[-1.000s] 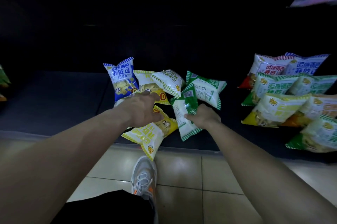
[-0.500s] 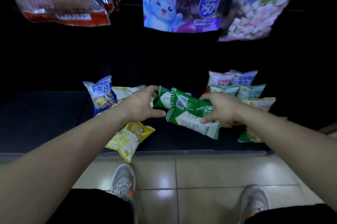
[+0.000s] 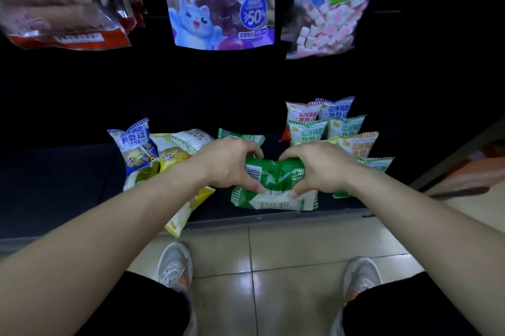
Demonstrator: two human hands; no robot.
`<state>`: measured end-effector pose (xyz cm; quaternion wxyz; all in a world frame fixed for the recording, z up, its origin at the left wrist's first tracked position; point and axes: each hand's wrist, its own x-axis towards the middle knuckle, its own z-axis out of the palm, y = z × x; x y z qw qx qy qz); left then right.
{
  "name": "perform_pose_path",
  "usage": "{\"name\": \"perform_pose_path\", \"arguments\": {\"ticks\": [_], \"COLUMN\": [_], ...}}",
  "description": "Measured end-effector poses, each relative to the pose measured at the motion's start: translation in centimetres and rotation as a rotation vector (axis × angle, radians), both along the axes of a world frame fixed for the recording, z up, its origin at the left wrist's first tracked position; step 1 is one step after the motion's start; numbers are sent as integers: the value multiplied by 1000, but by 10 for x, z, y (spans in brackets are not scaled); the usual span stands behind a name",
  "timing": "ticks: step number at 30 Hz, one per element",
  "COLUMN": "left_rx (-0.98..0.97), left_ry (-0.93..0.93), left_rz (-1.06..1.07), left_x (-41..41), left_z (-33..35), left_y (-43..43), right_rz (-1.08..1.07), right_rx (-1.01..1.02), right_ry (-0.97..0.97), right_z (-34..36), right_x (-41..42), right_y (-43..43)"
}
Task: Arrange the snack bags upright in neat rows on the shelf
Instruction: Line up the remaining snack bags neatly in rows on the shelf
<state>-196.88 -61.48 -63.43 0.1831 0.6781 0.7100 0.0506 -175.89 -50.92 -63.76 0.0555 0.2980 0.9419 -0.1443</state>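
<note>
Both hands grip a green snack bag (image 3: 274, 185) lying sideways above the front of the dark shelf (image 3: 60, 177). My left hand (image 3: 229, 163) holds its left end and my right hand (image 3: 314, 166) its right end. To the left lie a blue bag (image 3: 134, 144), yellow bags (image 3: 175, 154) and a yellow bag (image 3: 183, 212) hanging over the shelf edge. Another green bag (image 3: 240, 137) sits behind my left hand. On the right, several bags (image 3: 328, 125) stand upright in rows.
Large candy bags hang above: a red one (image 3: 62, 7), a purple one (image 3: 221, 2) and a pastel one (image 3: 330, 4). Tiled floor (image 3: 287, 251) and my two shoes (image 3: 175, 267) lie below the shelf edge.
My left hand has left the pile and joined my right hand on the green bag. The bag has come forward and to the right. The view has tilted up.
</note>
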Motion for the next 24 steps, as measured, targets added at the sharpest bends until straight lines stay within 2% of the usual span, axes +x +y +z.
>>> {"name": "perform_pose_path", "arguments": {"ticks": [3, 6, 15, 24], "left_rx": [-50, 19, 64, 120], "left_ry": [5, 42, 135, 245], "left_rz": [-2, 39, 87, 94], "left_x": [3, 3, -8, -7], "left_z": [-2, -6, -22, -34], "left_y": [7, 12, 16, 12], "right_rz": [13, -13, -361, -406], "right_rx": [4, -4, -265, -411], "right_ry": [11, 10, 253, 364], "right_z": [-1, -5, -11, -21], "right_x": [-2, -4, 21, 0], "right_y": [5, 15, 48, 40]}}
